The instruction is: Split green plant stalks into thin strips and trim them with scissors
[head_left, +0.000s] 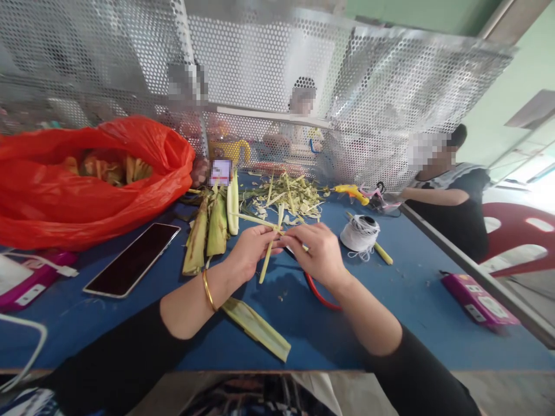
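Note:
My left hand (251, 247) and my right hand (315, 249) meet over the blue table (407, 289), both pinched on thin pale green leaf strips (269, 249) that cross between the fingers. One strip hangs down from my left fingers. A gold bangle sits on my left wrist. Red-handled scissors (318, 293) lie under my right hand, partly hidden. A folded leaf piece (256, 327) lies by my left forearm.
An orange plastic bag (93, 179) of husks sits at the left, a dark phone (132, 260) beside it. Folded leaf bundles (210, 231), leaf scraps (288, 196), a white thread spool (359, 232), a yellow glue gun (351, 192) and a pink box (477, 299) lie around. People sit behind the perforated metal screen (269, 69).

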A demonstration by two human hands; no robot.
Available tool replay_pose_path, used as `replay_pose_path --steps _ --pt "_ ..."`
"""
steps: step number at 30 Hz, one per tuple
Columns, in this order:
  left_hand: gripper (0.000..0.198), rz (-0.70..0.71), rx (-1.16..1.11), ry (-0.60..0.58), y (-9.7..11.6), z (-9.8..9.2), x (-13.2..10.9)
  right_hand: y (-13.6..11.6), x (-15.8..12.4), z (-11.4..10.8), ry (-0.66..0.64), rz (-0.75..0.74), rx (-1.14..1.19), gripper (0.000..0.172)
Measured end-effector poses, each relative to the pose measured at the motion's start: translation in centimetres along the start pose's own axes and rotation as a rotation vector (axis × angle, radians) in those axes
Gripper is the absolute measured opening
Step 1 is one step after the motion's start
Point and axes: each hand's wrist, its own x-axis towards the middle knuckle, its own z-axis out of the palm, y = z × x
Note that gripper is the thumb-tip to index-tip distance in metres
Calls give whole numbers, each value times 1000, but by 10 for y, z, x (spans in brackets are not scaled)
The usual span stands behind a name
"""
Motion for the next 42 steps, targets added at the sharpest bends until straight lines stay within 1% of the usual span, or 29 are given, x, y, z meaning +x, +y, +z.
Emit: replay_pose_path --steps 3,5,6,8,11,16,21,23,26,27,29,31,32,33,34,36,38,39,42 --pt "6 49 -43 -41 -4 3 -1 -11 -5 14 -149 227 31 19" --pt "8 78 -54 -48 -7 5 -1 -14 -6 24 -184 364 71 20" --pt "9 87 -55 -44 -8 5 -1 -14 -7 27 -181 404 98 20" --pt "9 96 -44 -30 -10 5 0 -14 -7 32 -160 436 152 17" --pt "9 109 -28 -15 -11 4 2 -14 -8 33 -142 441 211 16" --pt "18 162 7 -32 -9 2 3 -13 -9 33 -157 374 289 15" --pt "17 207 23 -9 -6 3 2 -10 -9 34 -153 260 324 14" --pt "14 191 25 -3 -4 4 1 -11 -10 34 -149 233 307 16" --pt "8 116 41 10 -1 3 1 -13 -12 32 -133 225 214 23" --pt "6 92 39 25 1 2 1 -13 -13 31 -97 218 165 25" --pt "2 55 19 56 4 1 0 -11 -12 25 27 177 45 27" --pt "3 30 -1 68 6 0 0 -5 -9 20 165 111 -91 23" --pt "4 22 -1 66 6 0 -1 -1 -8 17 204 76 -153 21" --pt "6 17 5 64 6 0 -1 2 -6 15 206 40 -201 20" --pt "8 18 17 69 6 0 -1 6 -4 14 177 6 -228 20" --pt "11 27 42 100 4 0 -1 11 -2 14 70 -45 -228 21" --pt "13 40 70 125 3 0 0 12 -2 16 -9 -74 -195 27" --pt "13 51 85 133 2 1 0 12 -3 17 -18 -85 -183 30" --pt "13 87 138 142 1 1 1 8 -5 20 12 -127 -160 33"
